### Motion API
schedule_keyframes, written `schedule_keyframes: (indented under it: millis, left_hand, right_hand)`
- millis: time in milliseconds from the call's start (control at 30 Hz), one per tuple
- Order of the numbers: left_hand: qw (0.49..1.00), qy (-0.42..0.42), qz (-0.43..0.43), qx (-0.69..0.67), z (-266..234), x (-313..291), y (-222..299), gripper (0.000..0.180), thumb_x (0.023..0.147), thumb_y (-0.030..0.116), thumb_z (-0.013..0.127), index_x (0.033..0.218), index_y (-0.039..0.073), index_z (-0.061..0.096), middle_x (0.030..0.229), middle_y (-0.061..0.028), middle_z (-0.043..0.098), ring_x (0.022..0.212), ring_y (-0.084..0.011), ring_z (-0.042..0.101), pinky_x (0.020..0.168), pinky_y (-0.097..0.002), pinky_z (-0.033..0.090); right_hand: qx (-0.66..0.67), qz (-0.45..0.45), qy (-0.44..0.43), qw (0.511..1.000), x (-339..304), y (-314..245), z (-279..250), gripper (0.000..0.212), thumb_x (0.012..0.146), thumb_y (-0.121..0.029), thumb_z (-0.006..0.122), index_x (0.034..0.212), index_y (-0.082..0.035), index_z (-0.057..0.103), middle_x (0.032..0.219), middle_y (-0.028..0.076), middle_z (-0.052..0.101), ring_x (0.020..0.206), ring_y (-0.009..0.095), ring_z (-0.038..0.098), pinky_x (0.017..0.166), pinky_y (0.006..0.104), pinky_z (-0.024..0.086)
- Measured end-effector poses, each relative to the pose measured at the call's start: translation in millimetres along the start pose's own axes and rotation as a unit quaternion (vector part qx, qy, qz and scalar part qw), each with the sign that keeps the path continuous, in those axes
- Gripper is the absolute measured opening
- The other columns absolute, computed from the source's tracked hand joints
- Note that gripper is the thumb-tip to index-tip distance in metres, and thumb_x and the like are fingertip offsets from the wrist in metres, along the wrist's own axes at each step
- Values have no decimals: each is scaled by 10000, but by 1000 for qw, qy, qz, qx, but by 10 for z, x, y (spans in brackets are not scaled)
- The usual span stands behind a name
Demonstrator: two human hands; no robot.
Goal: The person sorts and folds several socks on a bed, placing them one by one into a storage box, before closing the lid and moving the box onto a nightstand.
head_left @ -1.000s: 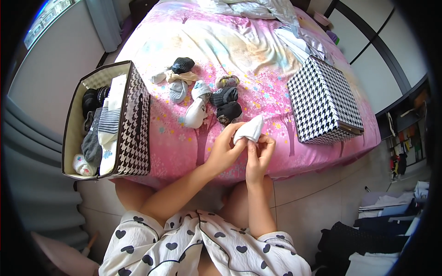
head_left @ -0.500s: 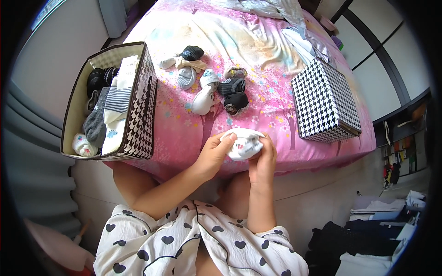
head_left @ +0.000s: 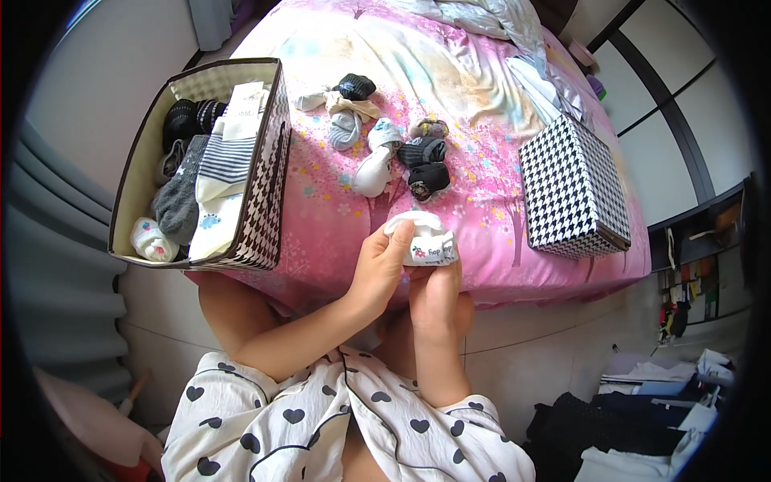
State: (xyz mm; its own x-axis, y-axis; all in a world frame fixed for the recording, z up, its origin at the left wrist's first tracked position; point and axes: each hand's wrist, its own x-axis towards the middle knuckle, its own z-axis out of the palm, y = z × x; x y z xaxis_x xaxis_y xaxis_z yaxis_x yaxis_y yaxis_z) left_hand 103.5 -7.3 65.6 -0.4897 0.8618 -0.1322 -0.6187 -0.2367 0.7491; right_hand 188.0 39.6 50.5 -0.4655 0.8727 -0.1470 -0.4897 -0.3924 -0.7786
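A white sock [head_left: 427,243], bundled up and printed with a small red flower, is between my two hands just over the bed's front edge. My left hand [head_left: 387,255] grips its left side with the thumb on top. From below and the right, my right hand [head_left: 436,287] closes round it, its fingers partly hidden by the sock. Beyond my hands lie dark rolled socks [head_left: 427,165], a white sock roll [head_left: 374,171] and a patterned one [head_left: 429,128]. Farther left sit a grey sock roll [head_left: 345,130], a cream one [head_left: 353,105] and a black one [head_left: 355,86].
At the left, an open houndstooth storage box [head_left: 279,169] holds grey, black, striped and white socks. Another houndstooth box [head_left: 572,189] stands on the pink floral bedspread [head_left: 482,241] at the right. Folded clothes [head_left: 618,434] are piled at the lower right. A grey curtain [head_left: 64,265] hangs at the left.
The sock in my hands has been turned and folded into a more compact bundle. My right hand has shifted left beneath it. The whole view has swung slightly.
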Motion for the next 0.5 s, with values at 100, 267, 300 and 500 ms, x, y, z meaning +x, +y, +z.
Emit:
schedule_keyframes:
  millis: [100,267,300,500]
  left_hand:
    - [997,-58,43,-3,-68,-9,-63,285,1006,262,601,1175,33,596,1032,-17,650,931,-79,590,806,-247,478]
    - [977,-129,96,137,-81,-32,47,362,910,94,692,1231,17,543,1167,-50,611,1076,-116,581,921,-280,477]
    - [977,-129,96,137,-94,-35,46,362,910,94,692,1231,17,543,1167,-50,611,1076,-116,581,921,-280,477]
    - [928,-56,228,290,-217,14,105,348,819,-77,633,1155,6,589,1048,-33,567,996,-122,579,863,-249,464]
  right_hand:
    - [-23,-30,27,999,-11,11,24,216,1036,-244,455,1116,-82,575,1033,12,608,931,114,601,791,273,506]
    - [-26,-70,18,997,-17,-21,88,182,1029,-192,457,1087,-73,582,1006,8,606,928,107,590,797,276,502]
    - [-47,-86,41,994,-18,-34,111,167,1022,-171,461,1074,-71,584,1006,10,603,934,104,586,803,282,501]
    - [-184,-241,69,950,-189,-97,202,130,999,-96,468,1034,-25,571,955,33,575,863,115,535,756,279,461]
